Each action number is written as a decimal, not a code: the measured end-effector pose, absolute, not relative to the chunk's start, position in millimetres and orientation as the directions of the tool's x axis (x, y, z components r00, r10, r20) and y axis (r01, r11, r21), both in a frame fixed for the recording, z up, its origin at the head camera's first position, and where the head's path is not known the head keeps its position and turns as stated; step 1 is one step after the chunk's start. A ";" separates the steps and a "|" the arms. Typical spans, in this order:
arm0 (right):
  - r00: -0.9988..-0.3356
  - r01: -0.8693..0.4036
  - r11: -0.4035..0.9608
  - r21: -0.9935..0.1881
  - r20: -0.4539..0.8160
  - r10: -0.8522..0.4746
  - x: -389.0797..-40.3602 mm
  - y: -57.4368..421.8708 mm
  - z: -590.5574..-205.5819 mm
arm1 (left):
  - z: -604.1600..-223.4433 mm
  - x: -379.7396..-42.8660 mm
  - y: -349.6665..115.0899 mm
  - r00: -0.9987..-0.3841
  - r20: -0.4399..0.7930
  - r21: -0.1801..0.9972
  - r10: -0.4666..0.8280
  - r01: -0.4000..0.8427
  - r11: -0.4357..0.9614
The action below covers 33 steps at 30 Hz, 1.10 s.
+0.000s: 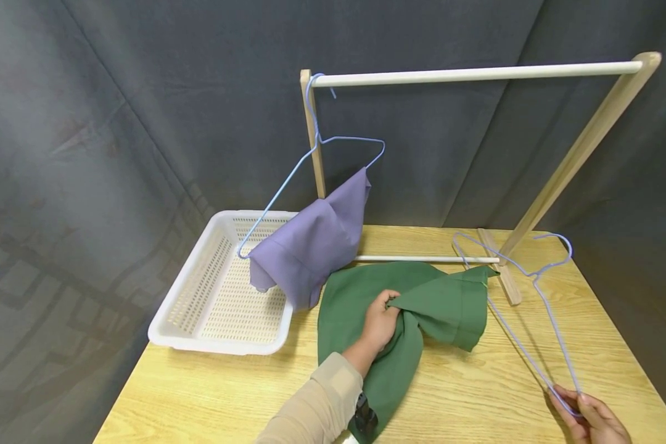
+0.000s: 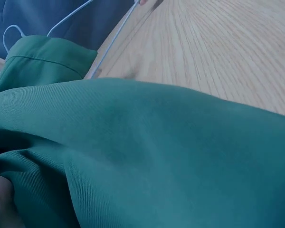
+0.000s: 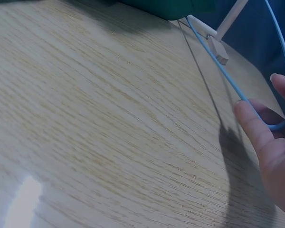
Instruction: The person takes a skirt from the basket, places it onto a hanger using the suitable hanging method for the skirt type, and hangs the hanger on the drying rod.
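Observation:
My left hand (image 1: 380, 322) grips a bunched fold of a green cloth garment (image 1: 366, 287), part of it lying on the table. The garment's stitched hem end (image 2: 52, 54) points right and looks raised. At the lower right, my right hand (image 1: 591, 416) pinches the rounded corner of a light blue wire hanger (image 1: 555, 317), with fingers (image 3: 254, 123) curled about the wire. The hanger's far corner shows past the hem, and its wire runs behind or through the cloth; I cannot tell which. The garment hides some of my left fingers.
A wooden rack with a white rod (image 1: 477, 75) stands at the back. From its left end hangs another blue hanger (image 1: 280, 188) carrying a purple garment (image 1: 324, 237). That garment partly covers a white plastic basket (image 1: 177, 308). The rack's right foot (image 1: 507, 287) is near the hanger.

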State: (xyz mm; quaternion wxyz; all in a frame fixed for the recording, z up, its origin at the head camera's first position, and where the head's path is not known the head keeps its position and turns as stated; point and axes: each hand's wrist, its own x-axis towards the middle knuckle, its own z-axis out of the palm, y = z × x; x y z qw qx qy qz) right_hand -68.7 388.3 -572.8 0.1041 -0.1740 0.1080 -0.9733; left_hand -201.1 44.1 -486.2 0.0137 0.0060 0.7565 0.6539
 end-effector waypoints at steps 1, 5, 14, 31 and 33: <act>-0.916 0.173 -0.953 -0.248 0.314 -0.248 -69.0 387.6 -572.3 | -485.2 -201.2 44.7 -1.000 -0.012 0.990 0.025 -0.008 0.140; -0.917 0.221 -0.942 -0.252 0.276 -0.289 -69.9 384.4 -569.9 | -482.0 -201.5 47.7 -1.000 0.003 0.993 0.018 0.005 0.122; -0.922 0.245 -0.919 -0.309 0.220 -0.320 -68.8 375.6 -565.1 | -481.1 -202.9 54.8 -1.000 -0.001 0.993 0.004 -0.001 0.114; -0.932 0.262 -0.891 -0.371 0.141 -0.333 -67.1 368.4 -568.7 | -482.3 -201.1 60.4 -0.998 -0.049 0.996 0.031 -0.047 0.070; -0.926 0.275 -0.886 -0.373 0.145 -0.349 -67.4 368.1 -569.5 | -482.3 -200.8 61.8 -0.998 -0.055 0.997 0.026 -0.053 0.062</act>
